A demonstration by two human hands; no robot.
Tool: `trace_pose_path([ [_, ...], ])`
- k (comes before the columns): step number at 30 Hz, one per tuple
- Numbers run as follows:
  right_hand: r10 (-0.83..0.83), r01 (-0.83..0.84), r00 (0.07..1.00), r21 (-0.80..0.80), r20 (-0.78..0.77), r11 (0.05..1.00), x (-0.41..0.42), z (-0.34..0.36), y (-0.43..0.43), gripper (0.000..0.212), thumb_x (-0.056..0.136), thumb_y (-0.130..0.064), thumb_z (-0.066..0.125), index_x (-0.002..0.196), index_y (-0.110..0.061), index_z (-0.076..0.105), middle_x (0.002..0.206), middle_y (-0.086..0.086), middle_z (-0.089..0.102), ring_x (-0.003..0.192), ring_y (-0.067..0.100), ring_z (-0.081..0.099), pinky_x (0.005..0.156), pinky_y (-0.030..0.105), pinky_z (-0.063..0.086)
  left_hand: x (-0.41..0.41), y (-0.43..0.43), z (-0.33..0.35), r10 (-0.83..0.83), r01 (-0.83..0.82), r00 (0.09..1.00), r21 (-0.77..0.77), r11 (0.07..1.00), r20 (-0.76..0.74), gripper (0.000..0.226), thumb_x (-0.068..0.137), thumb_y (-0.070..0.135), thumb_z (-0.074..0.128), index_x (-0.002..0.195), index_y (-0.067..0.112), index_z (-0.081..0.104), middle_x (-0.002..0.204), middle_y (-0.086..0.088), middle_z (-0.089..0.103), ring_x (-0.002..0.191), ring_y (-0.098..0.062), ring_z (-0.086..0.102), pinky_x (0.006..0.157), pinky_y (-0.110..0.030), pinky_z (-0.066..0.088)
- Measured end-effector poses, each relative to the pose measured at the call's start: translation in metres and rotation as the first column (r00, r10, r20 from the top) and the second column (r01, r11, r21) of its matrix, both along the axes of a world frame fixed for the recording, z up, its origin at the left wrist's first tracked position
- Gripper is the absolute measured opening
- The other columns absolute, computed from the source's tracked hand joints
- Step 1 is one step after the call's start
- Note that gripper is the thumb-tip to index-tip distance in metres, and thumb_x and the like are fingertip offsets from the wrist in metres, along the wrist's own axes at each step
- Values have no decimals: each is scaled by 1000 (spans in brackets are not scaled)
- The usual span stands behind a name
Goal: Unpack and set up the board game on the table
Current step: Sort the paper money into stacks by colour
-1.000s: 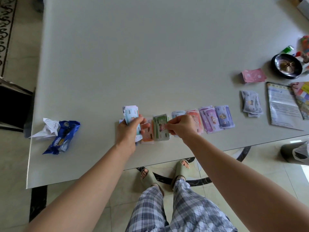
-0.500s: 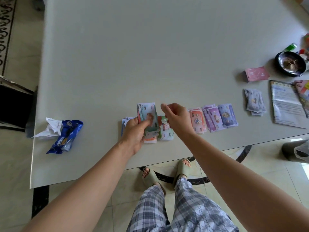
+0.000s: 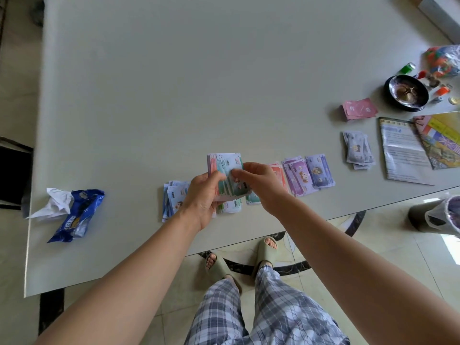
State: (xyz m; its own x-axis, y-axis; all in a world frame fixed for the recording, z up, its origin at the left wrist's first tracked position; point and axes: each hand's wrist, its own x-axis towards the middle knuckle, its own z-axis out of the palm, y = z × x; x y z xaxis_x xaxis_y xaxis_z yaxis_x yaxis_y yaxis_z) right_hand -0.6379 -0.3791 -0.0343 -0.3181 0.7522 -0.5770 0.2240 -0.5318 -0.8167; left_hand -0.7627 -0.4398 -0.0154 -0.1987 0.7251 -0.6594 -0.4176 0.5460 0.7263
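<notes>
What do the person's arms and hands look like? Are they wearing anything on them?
Both arms are bare, with no sleeves in view. The left hand and right hand wear no gloves, and I see no watch, bracelet or ring. Below are checked blue-and-white trousers and pale green slippers.

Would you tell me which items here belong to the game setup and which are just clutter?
Game: held money stack; sorted money piles; pink cards; rules sheet; folded board.
Lying about: Oreo wrapper; crumpled tissue; metal dish.

left hand (image 3: 202, 195) gripping banknotes (image 3: 227, 163), right hand (image 3: 260, 186) pinching them
</notes>
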Motion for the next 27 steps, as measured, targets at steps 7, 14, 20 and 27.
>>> trace_pose_path([
  [7, -110, 108, 993, -70, -38, 992, 11, -3, 9, 4, 88, -13, 66, 87, -9, 64, 86, 10, 69, 76, 23, 67, 66, 33, 55, 16, 9, -3, 23, -23, 998, 11, 1000, -63, 16, 90, 3, 57, 89, 14, 68, 73, -3, 72, 64, -15, 69, 56, -24, 55],
  [14, -120, 104, 988, -156, -101, 982, 23, -5, 17, 10, 89, -10, 64, 95, -3, 63, 98, 17, 68, 86, 30, 68, 80, 41, 56, 26, 15, -5, 31, -32, 995, -11, 999, -98, 11, 89, 9, 61, 91, 16, 69, 84, -8, 74, 72, -19, 70, 60, -26, 55],
  [20, -152, 128, 981, -189, -119, 974, 28, -5, 21, 8, 89, -11, 63, 93, -4, 61, 100, 17, 67, 89, 30, 67, 87, 44, 55, 32, 17, -5, 68, -69, 993, -2, 998, -100, 11, 89, 7, 63, 91, 16, 69, 84, -7, 75, 74, -20, 72, 61, -28, 56],
  [27, -212, 160, 961, -268, -178, 950, 37, -4, 27, 11, 96, -9, 51, 94, -1, 58, 98, 20, 63, 87, 31, 65, 83, 42, 55, 35, 19, -3, 176, -176, 984, -31, 984, -9, 13, 93, 7, 55, 88, 14, 65, 67, -1, 72, 61, -14, 68, 56, -26, 53],
])
